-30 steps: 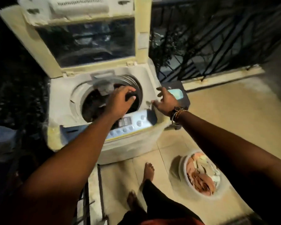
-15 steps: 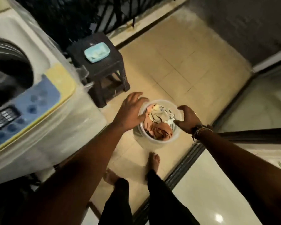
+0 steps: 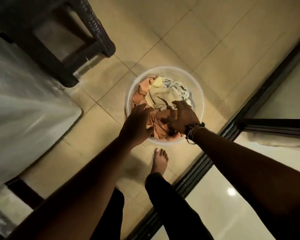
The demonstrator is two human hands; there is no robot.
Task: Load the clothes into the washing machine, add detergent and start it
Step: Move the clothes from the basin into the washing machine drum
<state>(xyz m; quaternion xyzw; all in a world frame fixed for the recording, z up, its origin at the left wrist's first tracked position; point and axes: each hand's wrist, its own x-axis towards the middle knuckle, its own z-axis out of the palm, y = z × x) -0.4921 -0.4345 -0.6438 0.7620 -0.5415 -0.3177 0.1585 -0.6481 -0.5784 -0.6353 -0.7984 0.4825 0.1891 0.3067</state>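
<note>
A white plastic bucket point(image 3: 200, 94) stands on the tiled floor, filled with clothes point(image 3: 163, 96) in orange, cream and pale blue. My left hand point(image 3: 137, 123) hovers over the bucket's near-left rim, fingers straight and spread, holding nothing. My right hand point(image 3: 183, 118), with bracelets at the wrist, lies palm down on the orange clothes, its fingers spread into the pile. The washing machine point(image 3: 24, 101), wrapped in clear plastic, shows only its side at the left; its drum and panel are out of view.
A dark woven stool point(image 3: 59, 40) stands at the top left, close to the machine. A black sliding-door track point(image 3: 232, 129) runs diagonally right of the bucket, with glossy floor beyond. My bare foot point(image 3: 160, 161) is just below the bucket.
My view swung from the machine's open drum down to the bucket. Both hands left the machine and dropped to the bucket; the right one now touches the clothes.
</note>
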